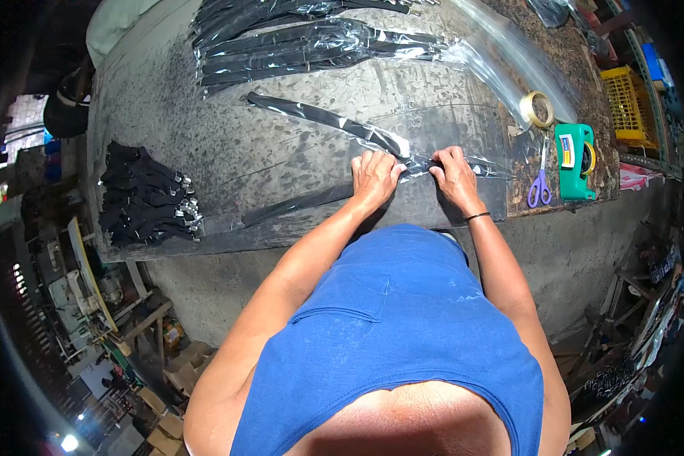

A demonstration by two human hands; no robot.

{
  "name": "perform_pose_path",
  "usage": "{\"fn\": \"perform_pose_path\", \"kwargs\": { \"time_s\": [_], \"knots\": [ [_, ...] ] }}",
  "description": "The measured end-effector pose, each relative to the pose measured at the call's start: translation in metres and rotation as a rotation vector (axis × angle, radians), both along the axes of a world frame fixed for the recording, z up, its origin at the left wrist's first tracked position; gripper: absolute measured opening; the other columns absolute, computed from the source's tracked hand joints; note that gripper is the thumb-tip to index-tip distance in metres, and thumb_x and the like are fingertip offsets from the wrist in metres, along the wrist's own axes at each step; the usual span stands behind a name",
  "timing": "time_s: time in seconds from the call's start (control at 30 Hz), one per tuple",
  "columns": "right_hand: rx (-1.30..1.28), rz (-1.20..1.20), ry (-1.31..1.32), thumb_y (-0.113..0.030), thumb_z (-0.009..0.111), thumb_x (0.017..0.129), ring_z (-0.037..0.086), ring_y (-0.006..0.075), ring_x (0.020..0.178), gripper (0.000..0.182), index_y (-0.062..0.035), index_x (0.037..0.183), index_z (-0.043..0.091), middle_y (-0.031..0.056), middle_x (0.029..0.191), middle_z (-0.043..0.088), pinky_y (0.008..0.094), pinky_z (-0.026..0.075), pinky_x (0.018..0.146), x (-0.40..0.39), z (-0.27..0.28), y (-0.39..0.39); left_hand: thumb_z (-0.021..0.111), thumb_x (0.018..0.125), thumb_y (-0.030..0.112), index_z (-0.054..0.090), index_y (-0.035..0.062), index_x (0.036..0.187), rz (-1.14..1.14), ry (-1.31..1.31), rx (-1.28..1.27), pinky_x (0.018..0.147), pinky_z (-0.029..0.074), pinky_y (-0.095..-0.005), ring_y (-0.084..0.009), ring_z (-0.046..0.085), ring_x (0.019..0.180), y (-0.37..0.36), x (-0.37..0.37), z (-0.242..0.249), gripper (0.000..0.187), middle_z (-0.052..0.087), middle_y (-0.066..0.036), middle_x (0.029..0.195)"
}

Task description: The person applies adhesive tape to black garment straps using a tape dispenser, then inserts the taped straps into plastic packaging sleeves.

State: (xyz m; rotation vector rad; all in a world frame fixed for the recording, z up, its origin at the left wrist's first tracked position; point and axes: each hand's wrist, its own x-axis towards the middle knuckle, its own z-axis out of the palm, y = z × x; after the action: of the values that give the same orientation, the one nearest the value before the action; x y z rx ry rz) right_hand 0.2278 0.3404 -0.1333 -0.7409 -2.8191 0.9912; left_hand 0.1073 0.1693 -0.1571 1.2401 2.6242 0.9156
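Note:
My left hand is closed with bent fingers on a black strap in clear plastic, near the table's front edge. My right hand, with a dark band at its wrist, pinches the clear plastic sleeve just to the right. Between the hands the plastic is crumpled and shiny. One plastic-wrapped black strap slants up and left from my left hand, and another wrapped length lies along the front edge. What sits under my fingers is hidden.
Black straps with metal clips are piled at left. Wrapped bundles lie at the back. On the right are purple-handled scissors, a green tape dispenser, a tape roll and long plastic sleeves. A yellow crate stands beyond.

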Motion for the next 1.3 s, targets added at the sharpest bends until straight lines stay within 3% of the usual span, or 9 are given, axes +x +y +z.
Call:
{"fn": "perform_pose_path", "kwargs": {
  "time_s": [0.13, 0.23, 0.3, 0.33, 0.43, 0.67, 0.93, 1.3],
  "knots": [
    [-0.019, 0.002, -0.006, -0.016, 0.068, 0.081, 0.059, 0.0321, 0.095, 0.023, -0.0092, 0.101, 0.059, 0.0103, 0.103, 0.053, 0.0428, 0.049, 0.077, -0.001, 0.003, 0.001, 0.071, 0.079, 0.027, 0.063, 0.0105, 0.079, -0.002, -0.007, -0.013, 0.078, 0.035, -0.0414, -0.0265, 0.053, 0.087, 0.000, 0.000, 0.006, 0.018, 0.058, -0.006, 0.084],
    [-0.011, 0.006, -0.026, -0.016, 0.068, 0.081, 0.059, 0.0320, 0.096, 0.023, -0.0094, 0.101, 0.059, 0.0103, 0.103, 0.053, 0.0427, 0.049, 0.077, -0.002, 0.005, 0.002, 0.071, 0.078, 0.027, 0.064, 0.0117, 0.092, -0.017, 0.070, 0.040, 0.080, 0.036, -0.0413, -0.0264, 0.052, 0.089, -0.007, 0.002, 0.017, 0.021, 0.057, -0.006, 0.092],
    [-0.004, -0.001, -0.016, -0.016, 0.068, 0.081, 0.059, 0.0321, 0.096, 0.022, -0.0095, 0.100, 0.059, 0.0103, 0.103, 0.053, 0.0427, 0.049, 0.077, -0.001, 0.003, 0.001, 0.071, 0.078, 0.027, 0.063, 0.0126, 0.106, -0.178, 0.165, 0.081, 0.082, 0.037, -0.0412, -0.0264, 0.051, 0.091, -0.020, 0.009, 0.023, 0.032, 0.055, -0.006, 0.098],
    [-0.008, 0.002, -0.014, -0.016, 0.068, 0.081, 0.059, 0.0321, 0.096, 0.022, -0.0095, 0.100, 0.059, 0.0103, 0.103, 0.053, 0.0427, 0.049, 0.077, -0.001, 0.003, 0.000, 0.070, 0.079, 0.029, 0.060, 0.0119, 0.115, -0.233, 0.181, 0.023, 0.084, 0.037, -0.0409, -0.0258, 0.051, 0.095, -0.026, 0.012, 0.024, 0.041, 0.054, -0.006, 0.100],
    [-0.014, 0.005, 0.001, -0.017, 0.068, 0.081, 0.059, 0.0324, 0.095, 0.022, -0.0100, 0.100, 0.060, 0.0103, 0.102, 0.053, 0.0424, 0.048, 0.077, -0.001, 0.003, 0.001, 0.066, 0.082, 0.037, 0.056, 0.0091, 0.123, -0.264, 0.228, -0.080, 0.087, 0.036, -0.0428, -0.0264, 0.048, 0.104, -0.031, 0.020, 0.016, 0.051, 0.053, -0.008, 0.112],
    [-0.028, -0.014, -0.030, -0.017, 0.067, 0.081, 0.059, 0.0324, 0.095, 0.022, -0.0105, 0.101, 0.060, 0.0097, 0.102, 0.053, 0.0424, 0.048, 0.077, -0.002, 0.005, -0.001, 0.064, 0.083, 0.043, 0.055, 0.0070, 0.124, -0.227, 0.226, -0.197, 0.091, 0.033, -0.0433, -0.0273, 0.045, 0.110, -0.021, 0.032, 0.016, 0.056, 0.052, -0.008, 0.119],
    [-0.011, -0.011, -0.015, -0.016, 0.067, 0.081, 0.059, 0.0328, 0.095, 0.020, -0.0104, 0.100, 0.059, 0.0101, 0.102, 0.053, 0.0435, 0.048, 0.077, -0.002, 0.005, -0.001, 0.064, 0.083, 0.042, 0.049, 0.0029, 0.131, -0.227, 0.100, -0.183, 0.089, 0.038, -0.0421, -0.0311, 0.048, 0.110, -0.018, 0.039, 0.012, 0.064, 0.051, -0.016, 0.123],
    [0.050, 0.042, 0.005, -0.015, 0.067, 0.081, 0.059, 0.0335, 0.095, 0.021, -0.0103, 0.100, 0.059, 0.0111, 0.101, 0.053, 0.0436, 0.048, 0.077, -0.002, -0.003, 0.000, 0.063, 0.082, 0.047, 0.048, 0.0114, 0.133, -0.207, 0.209, -0.172, 0.082, 0.039, -0.0411, -0.0273, 0.048, 0.104, -0.017, 0.042, 0.014, 0.064, 0.050, -0.010, 0.116]
  ]
}}
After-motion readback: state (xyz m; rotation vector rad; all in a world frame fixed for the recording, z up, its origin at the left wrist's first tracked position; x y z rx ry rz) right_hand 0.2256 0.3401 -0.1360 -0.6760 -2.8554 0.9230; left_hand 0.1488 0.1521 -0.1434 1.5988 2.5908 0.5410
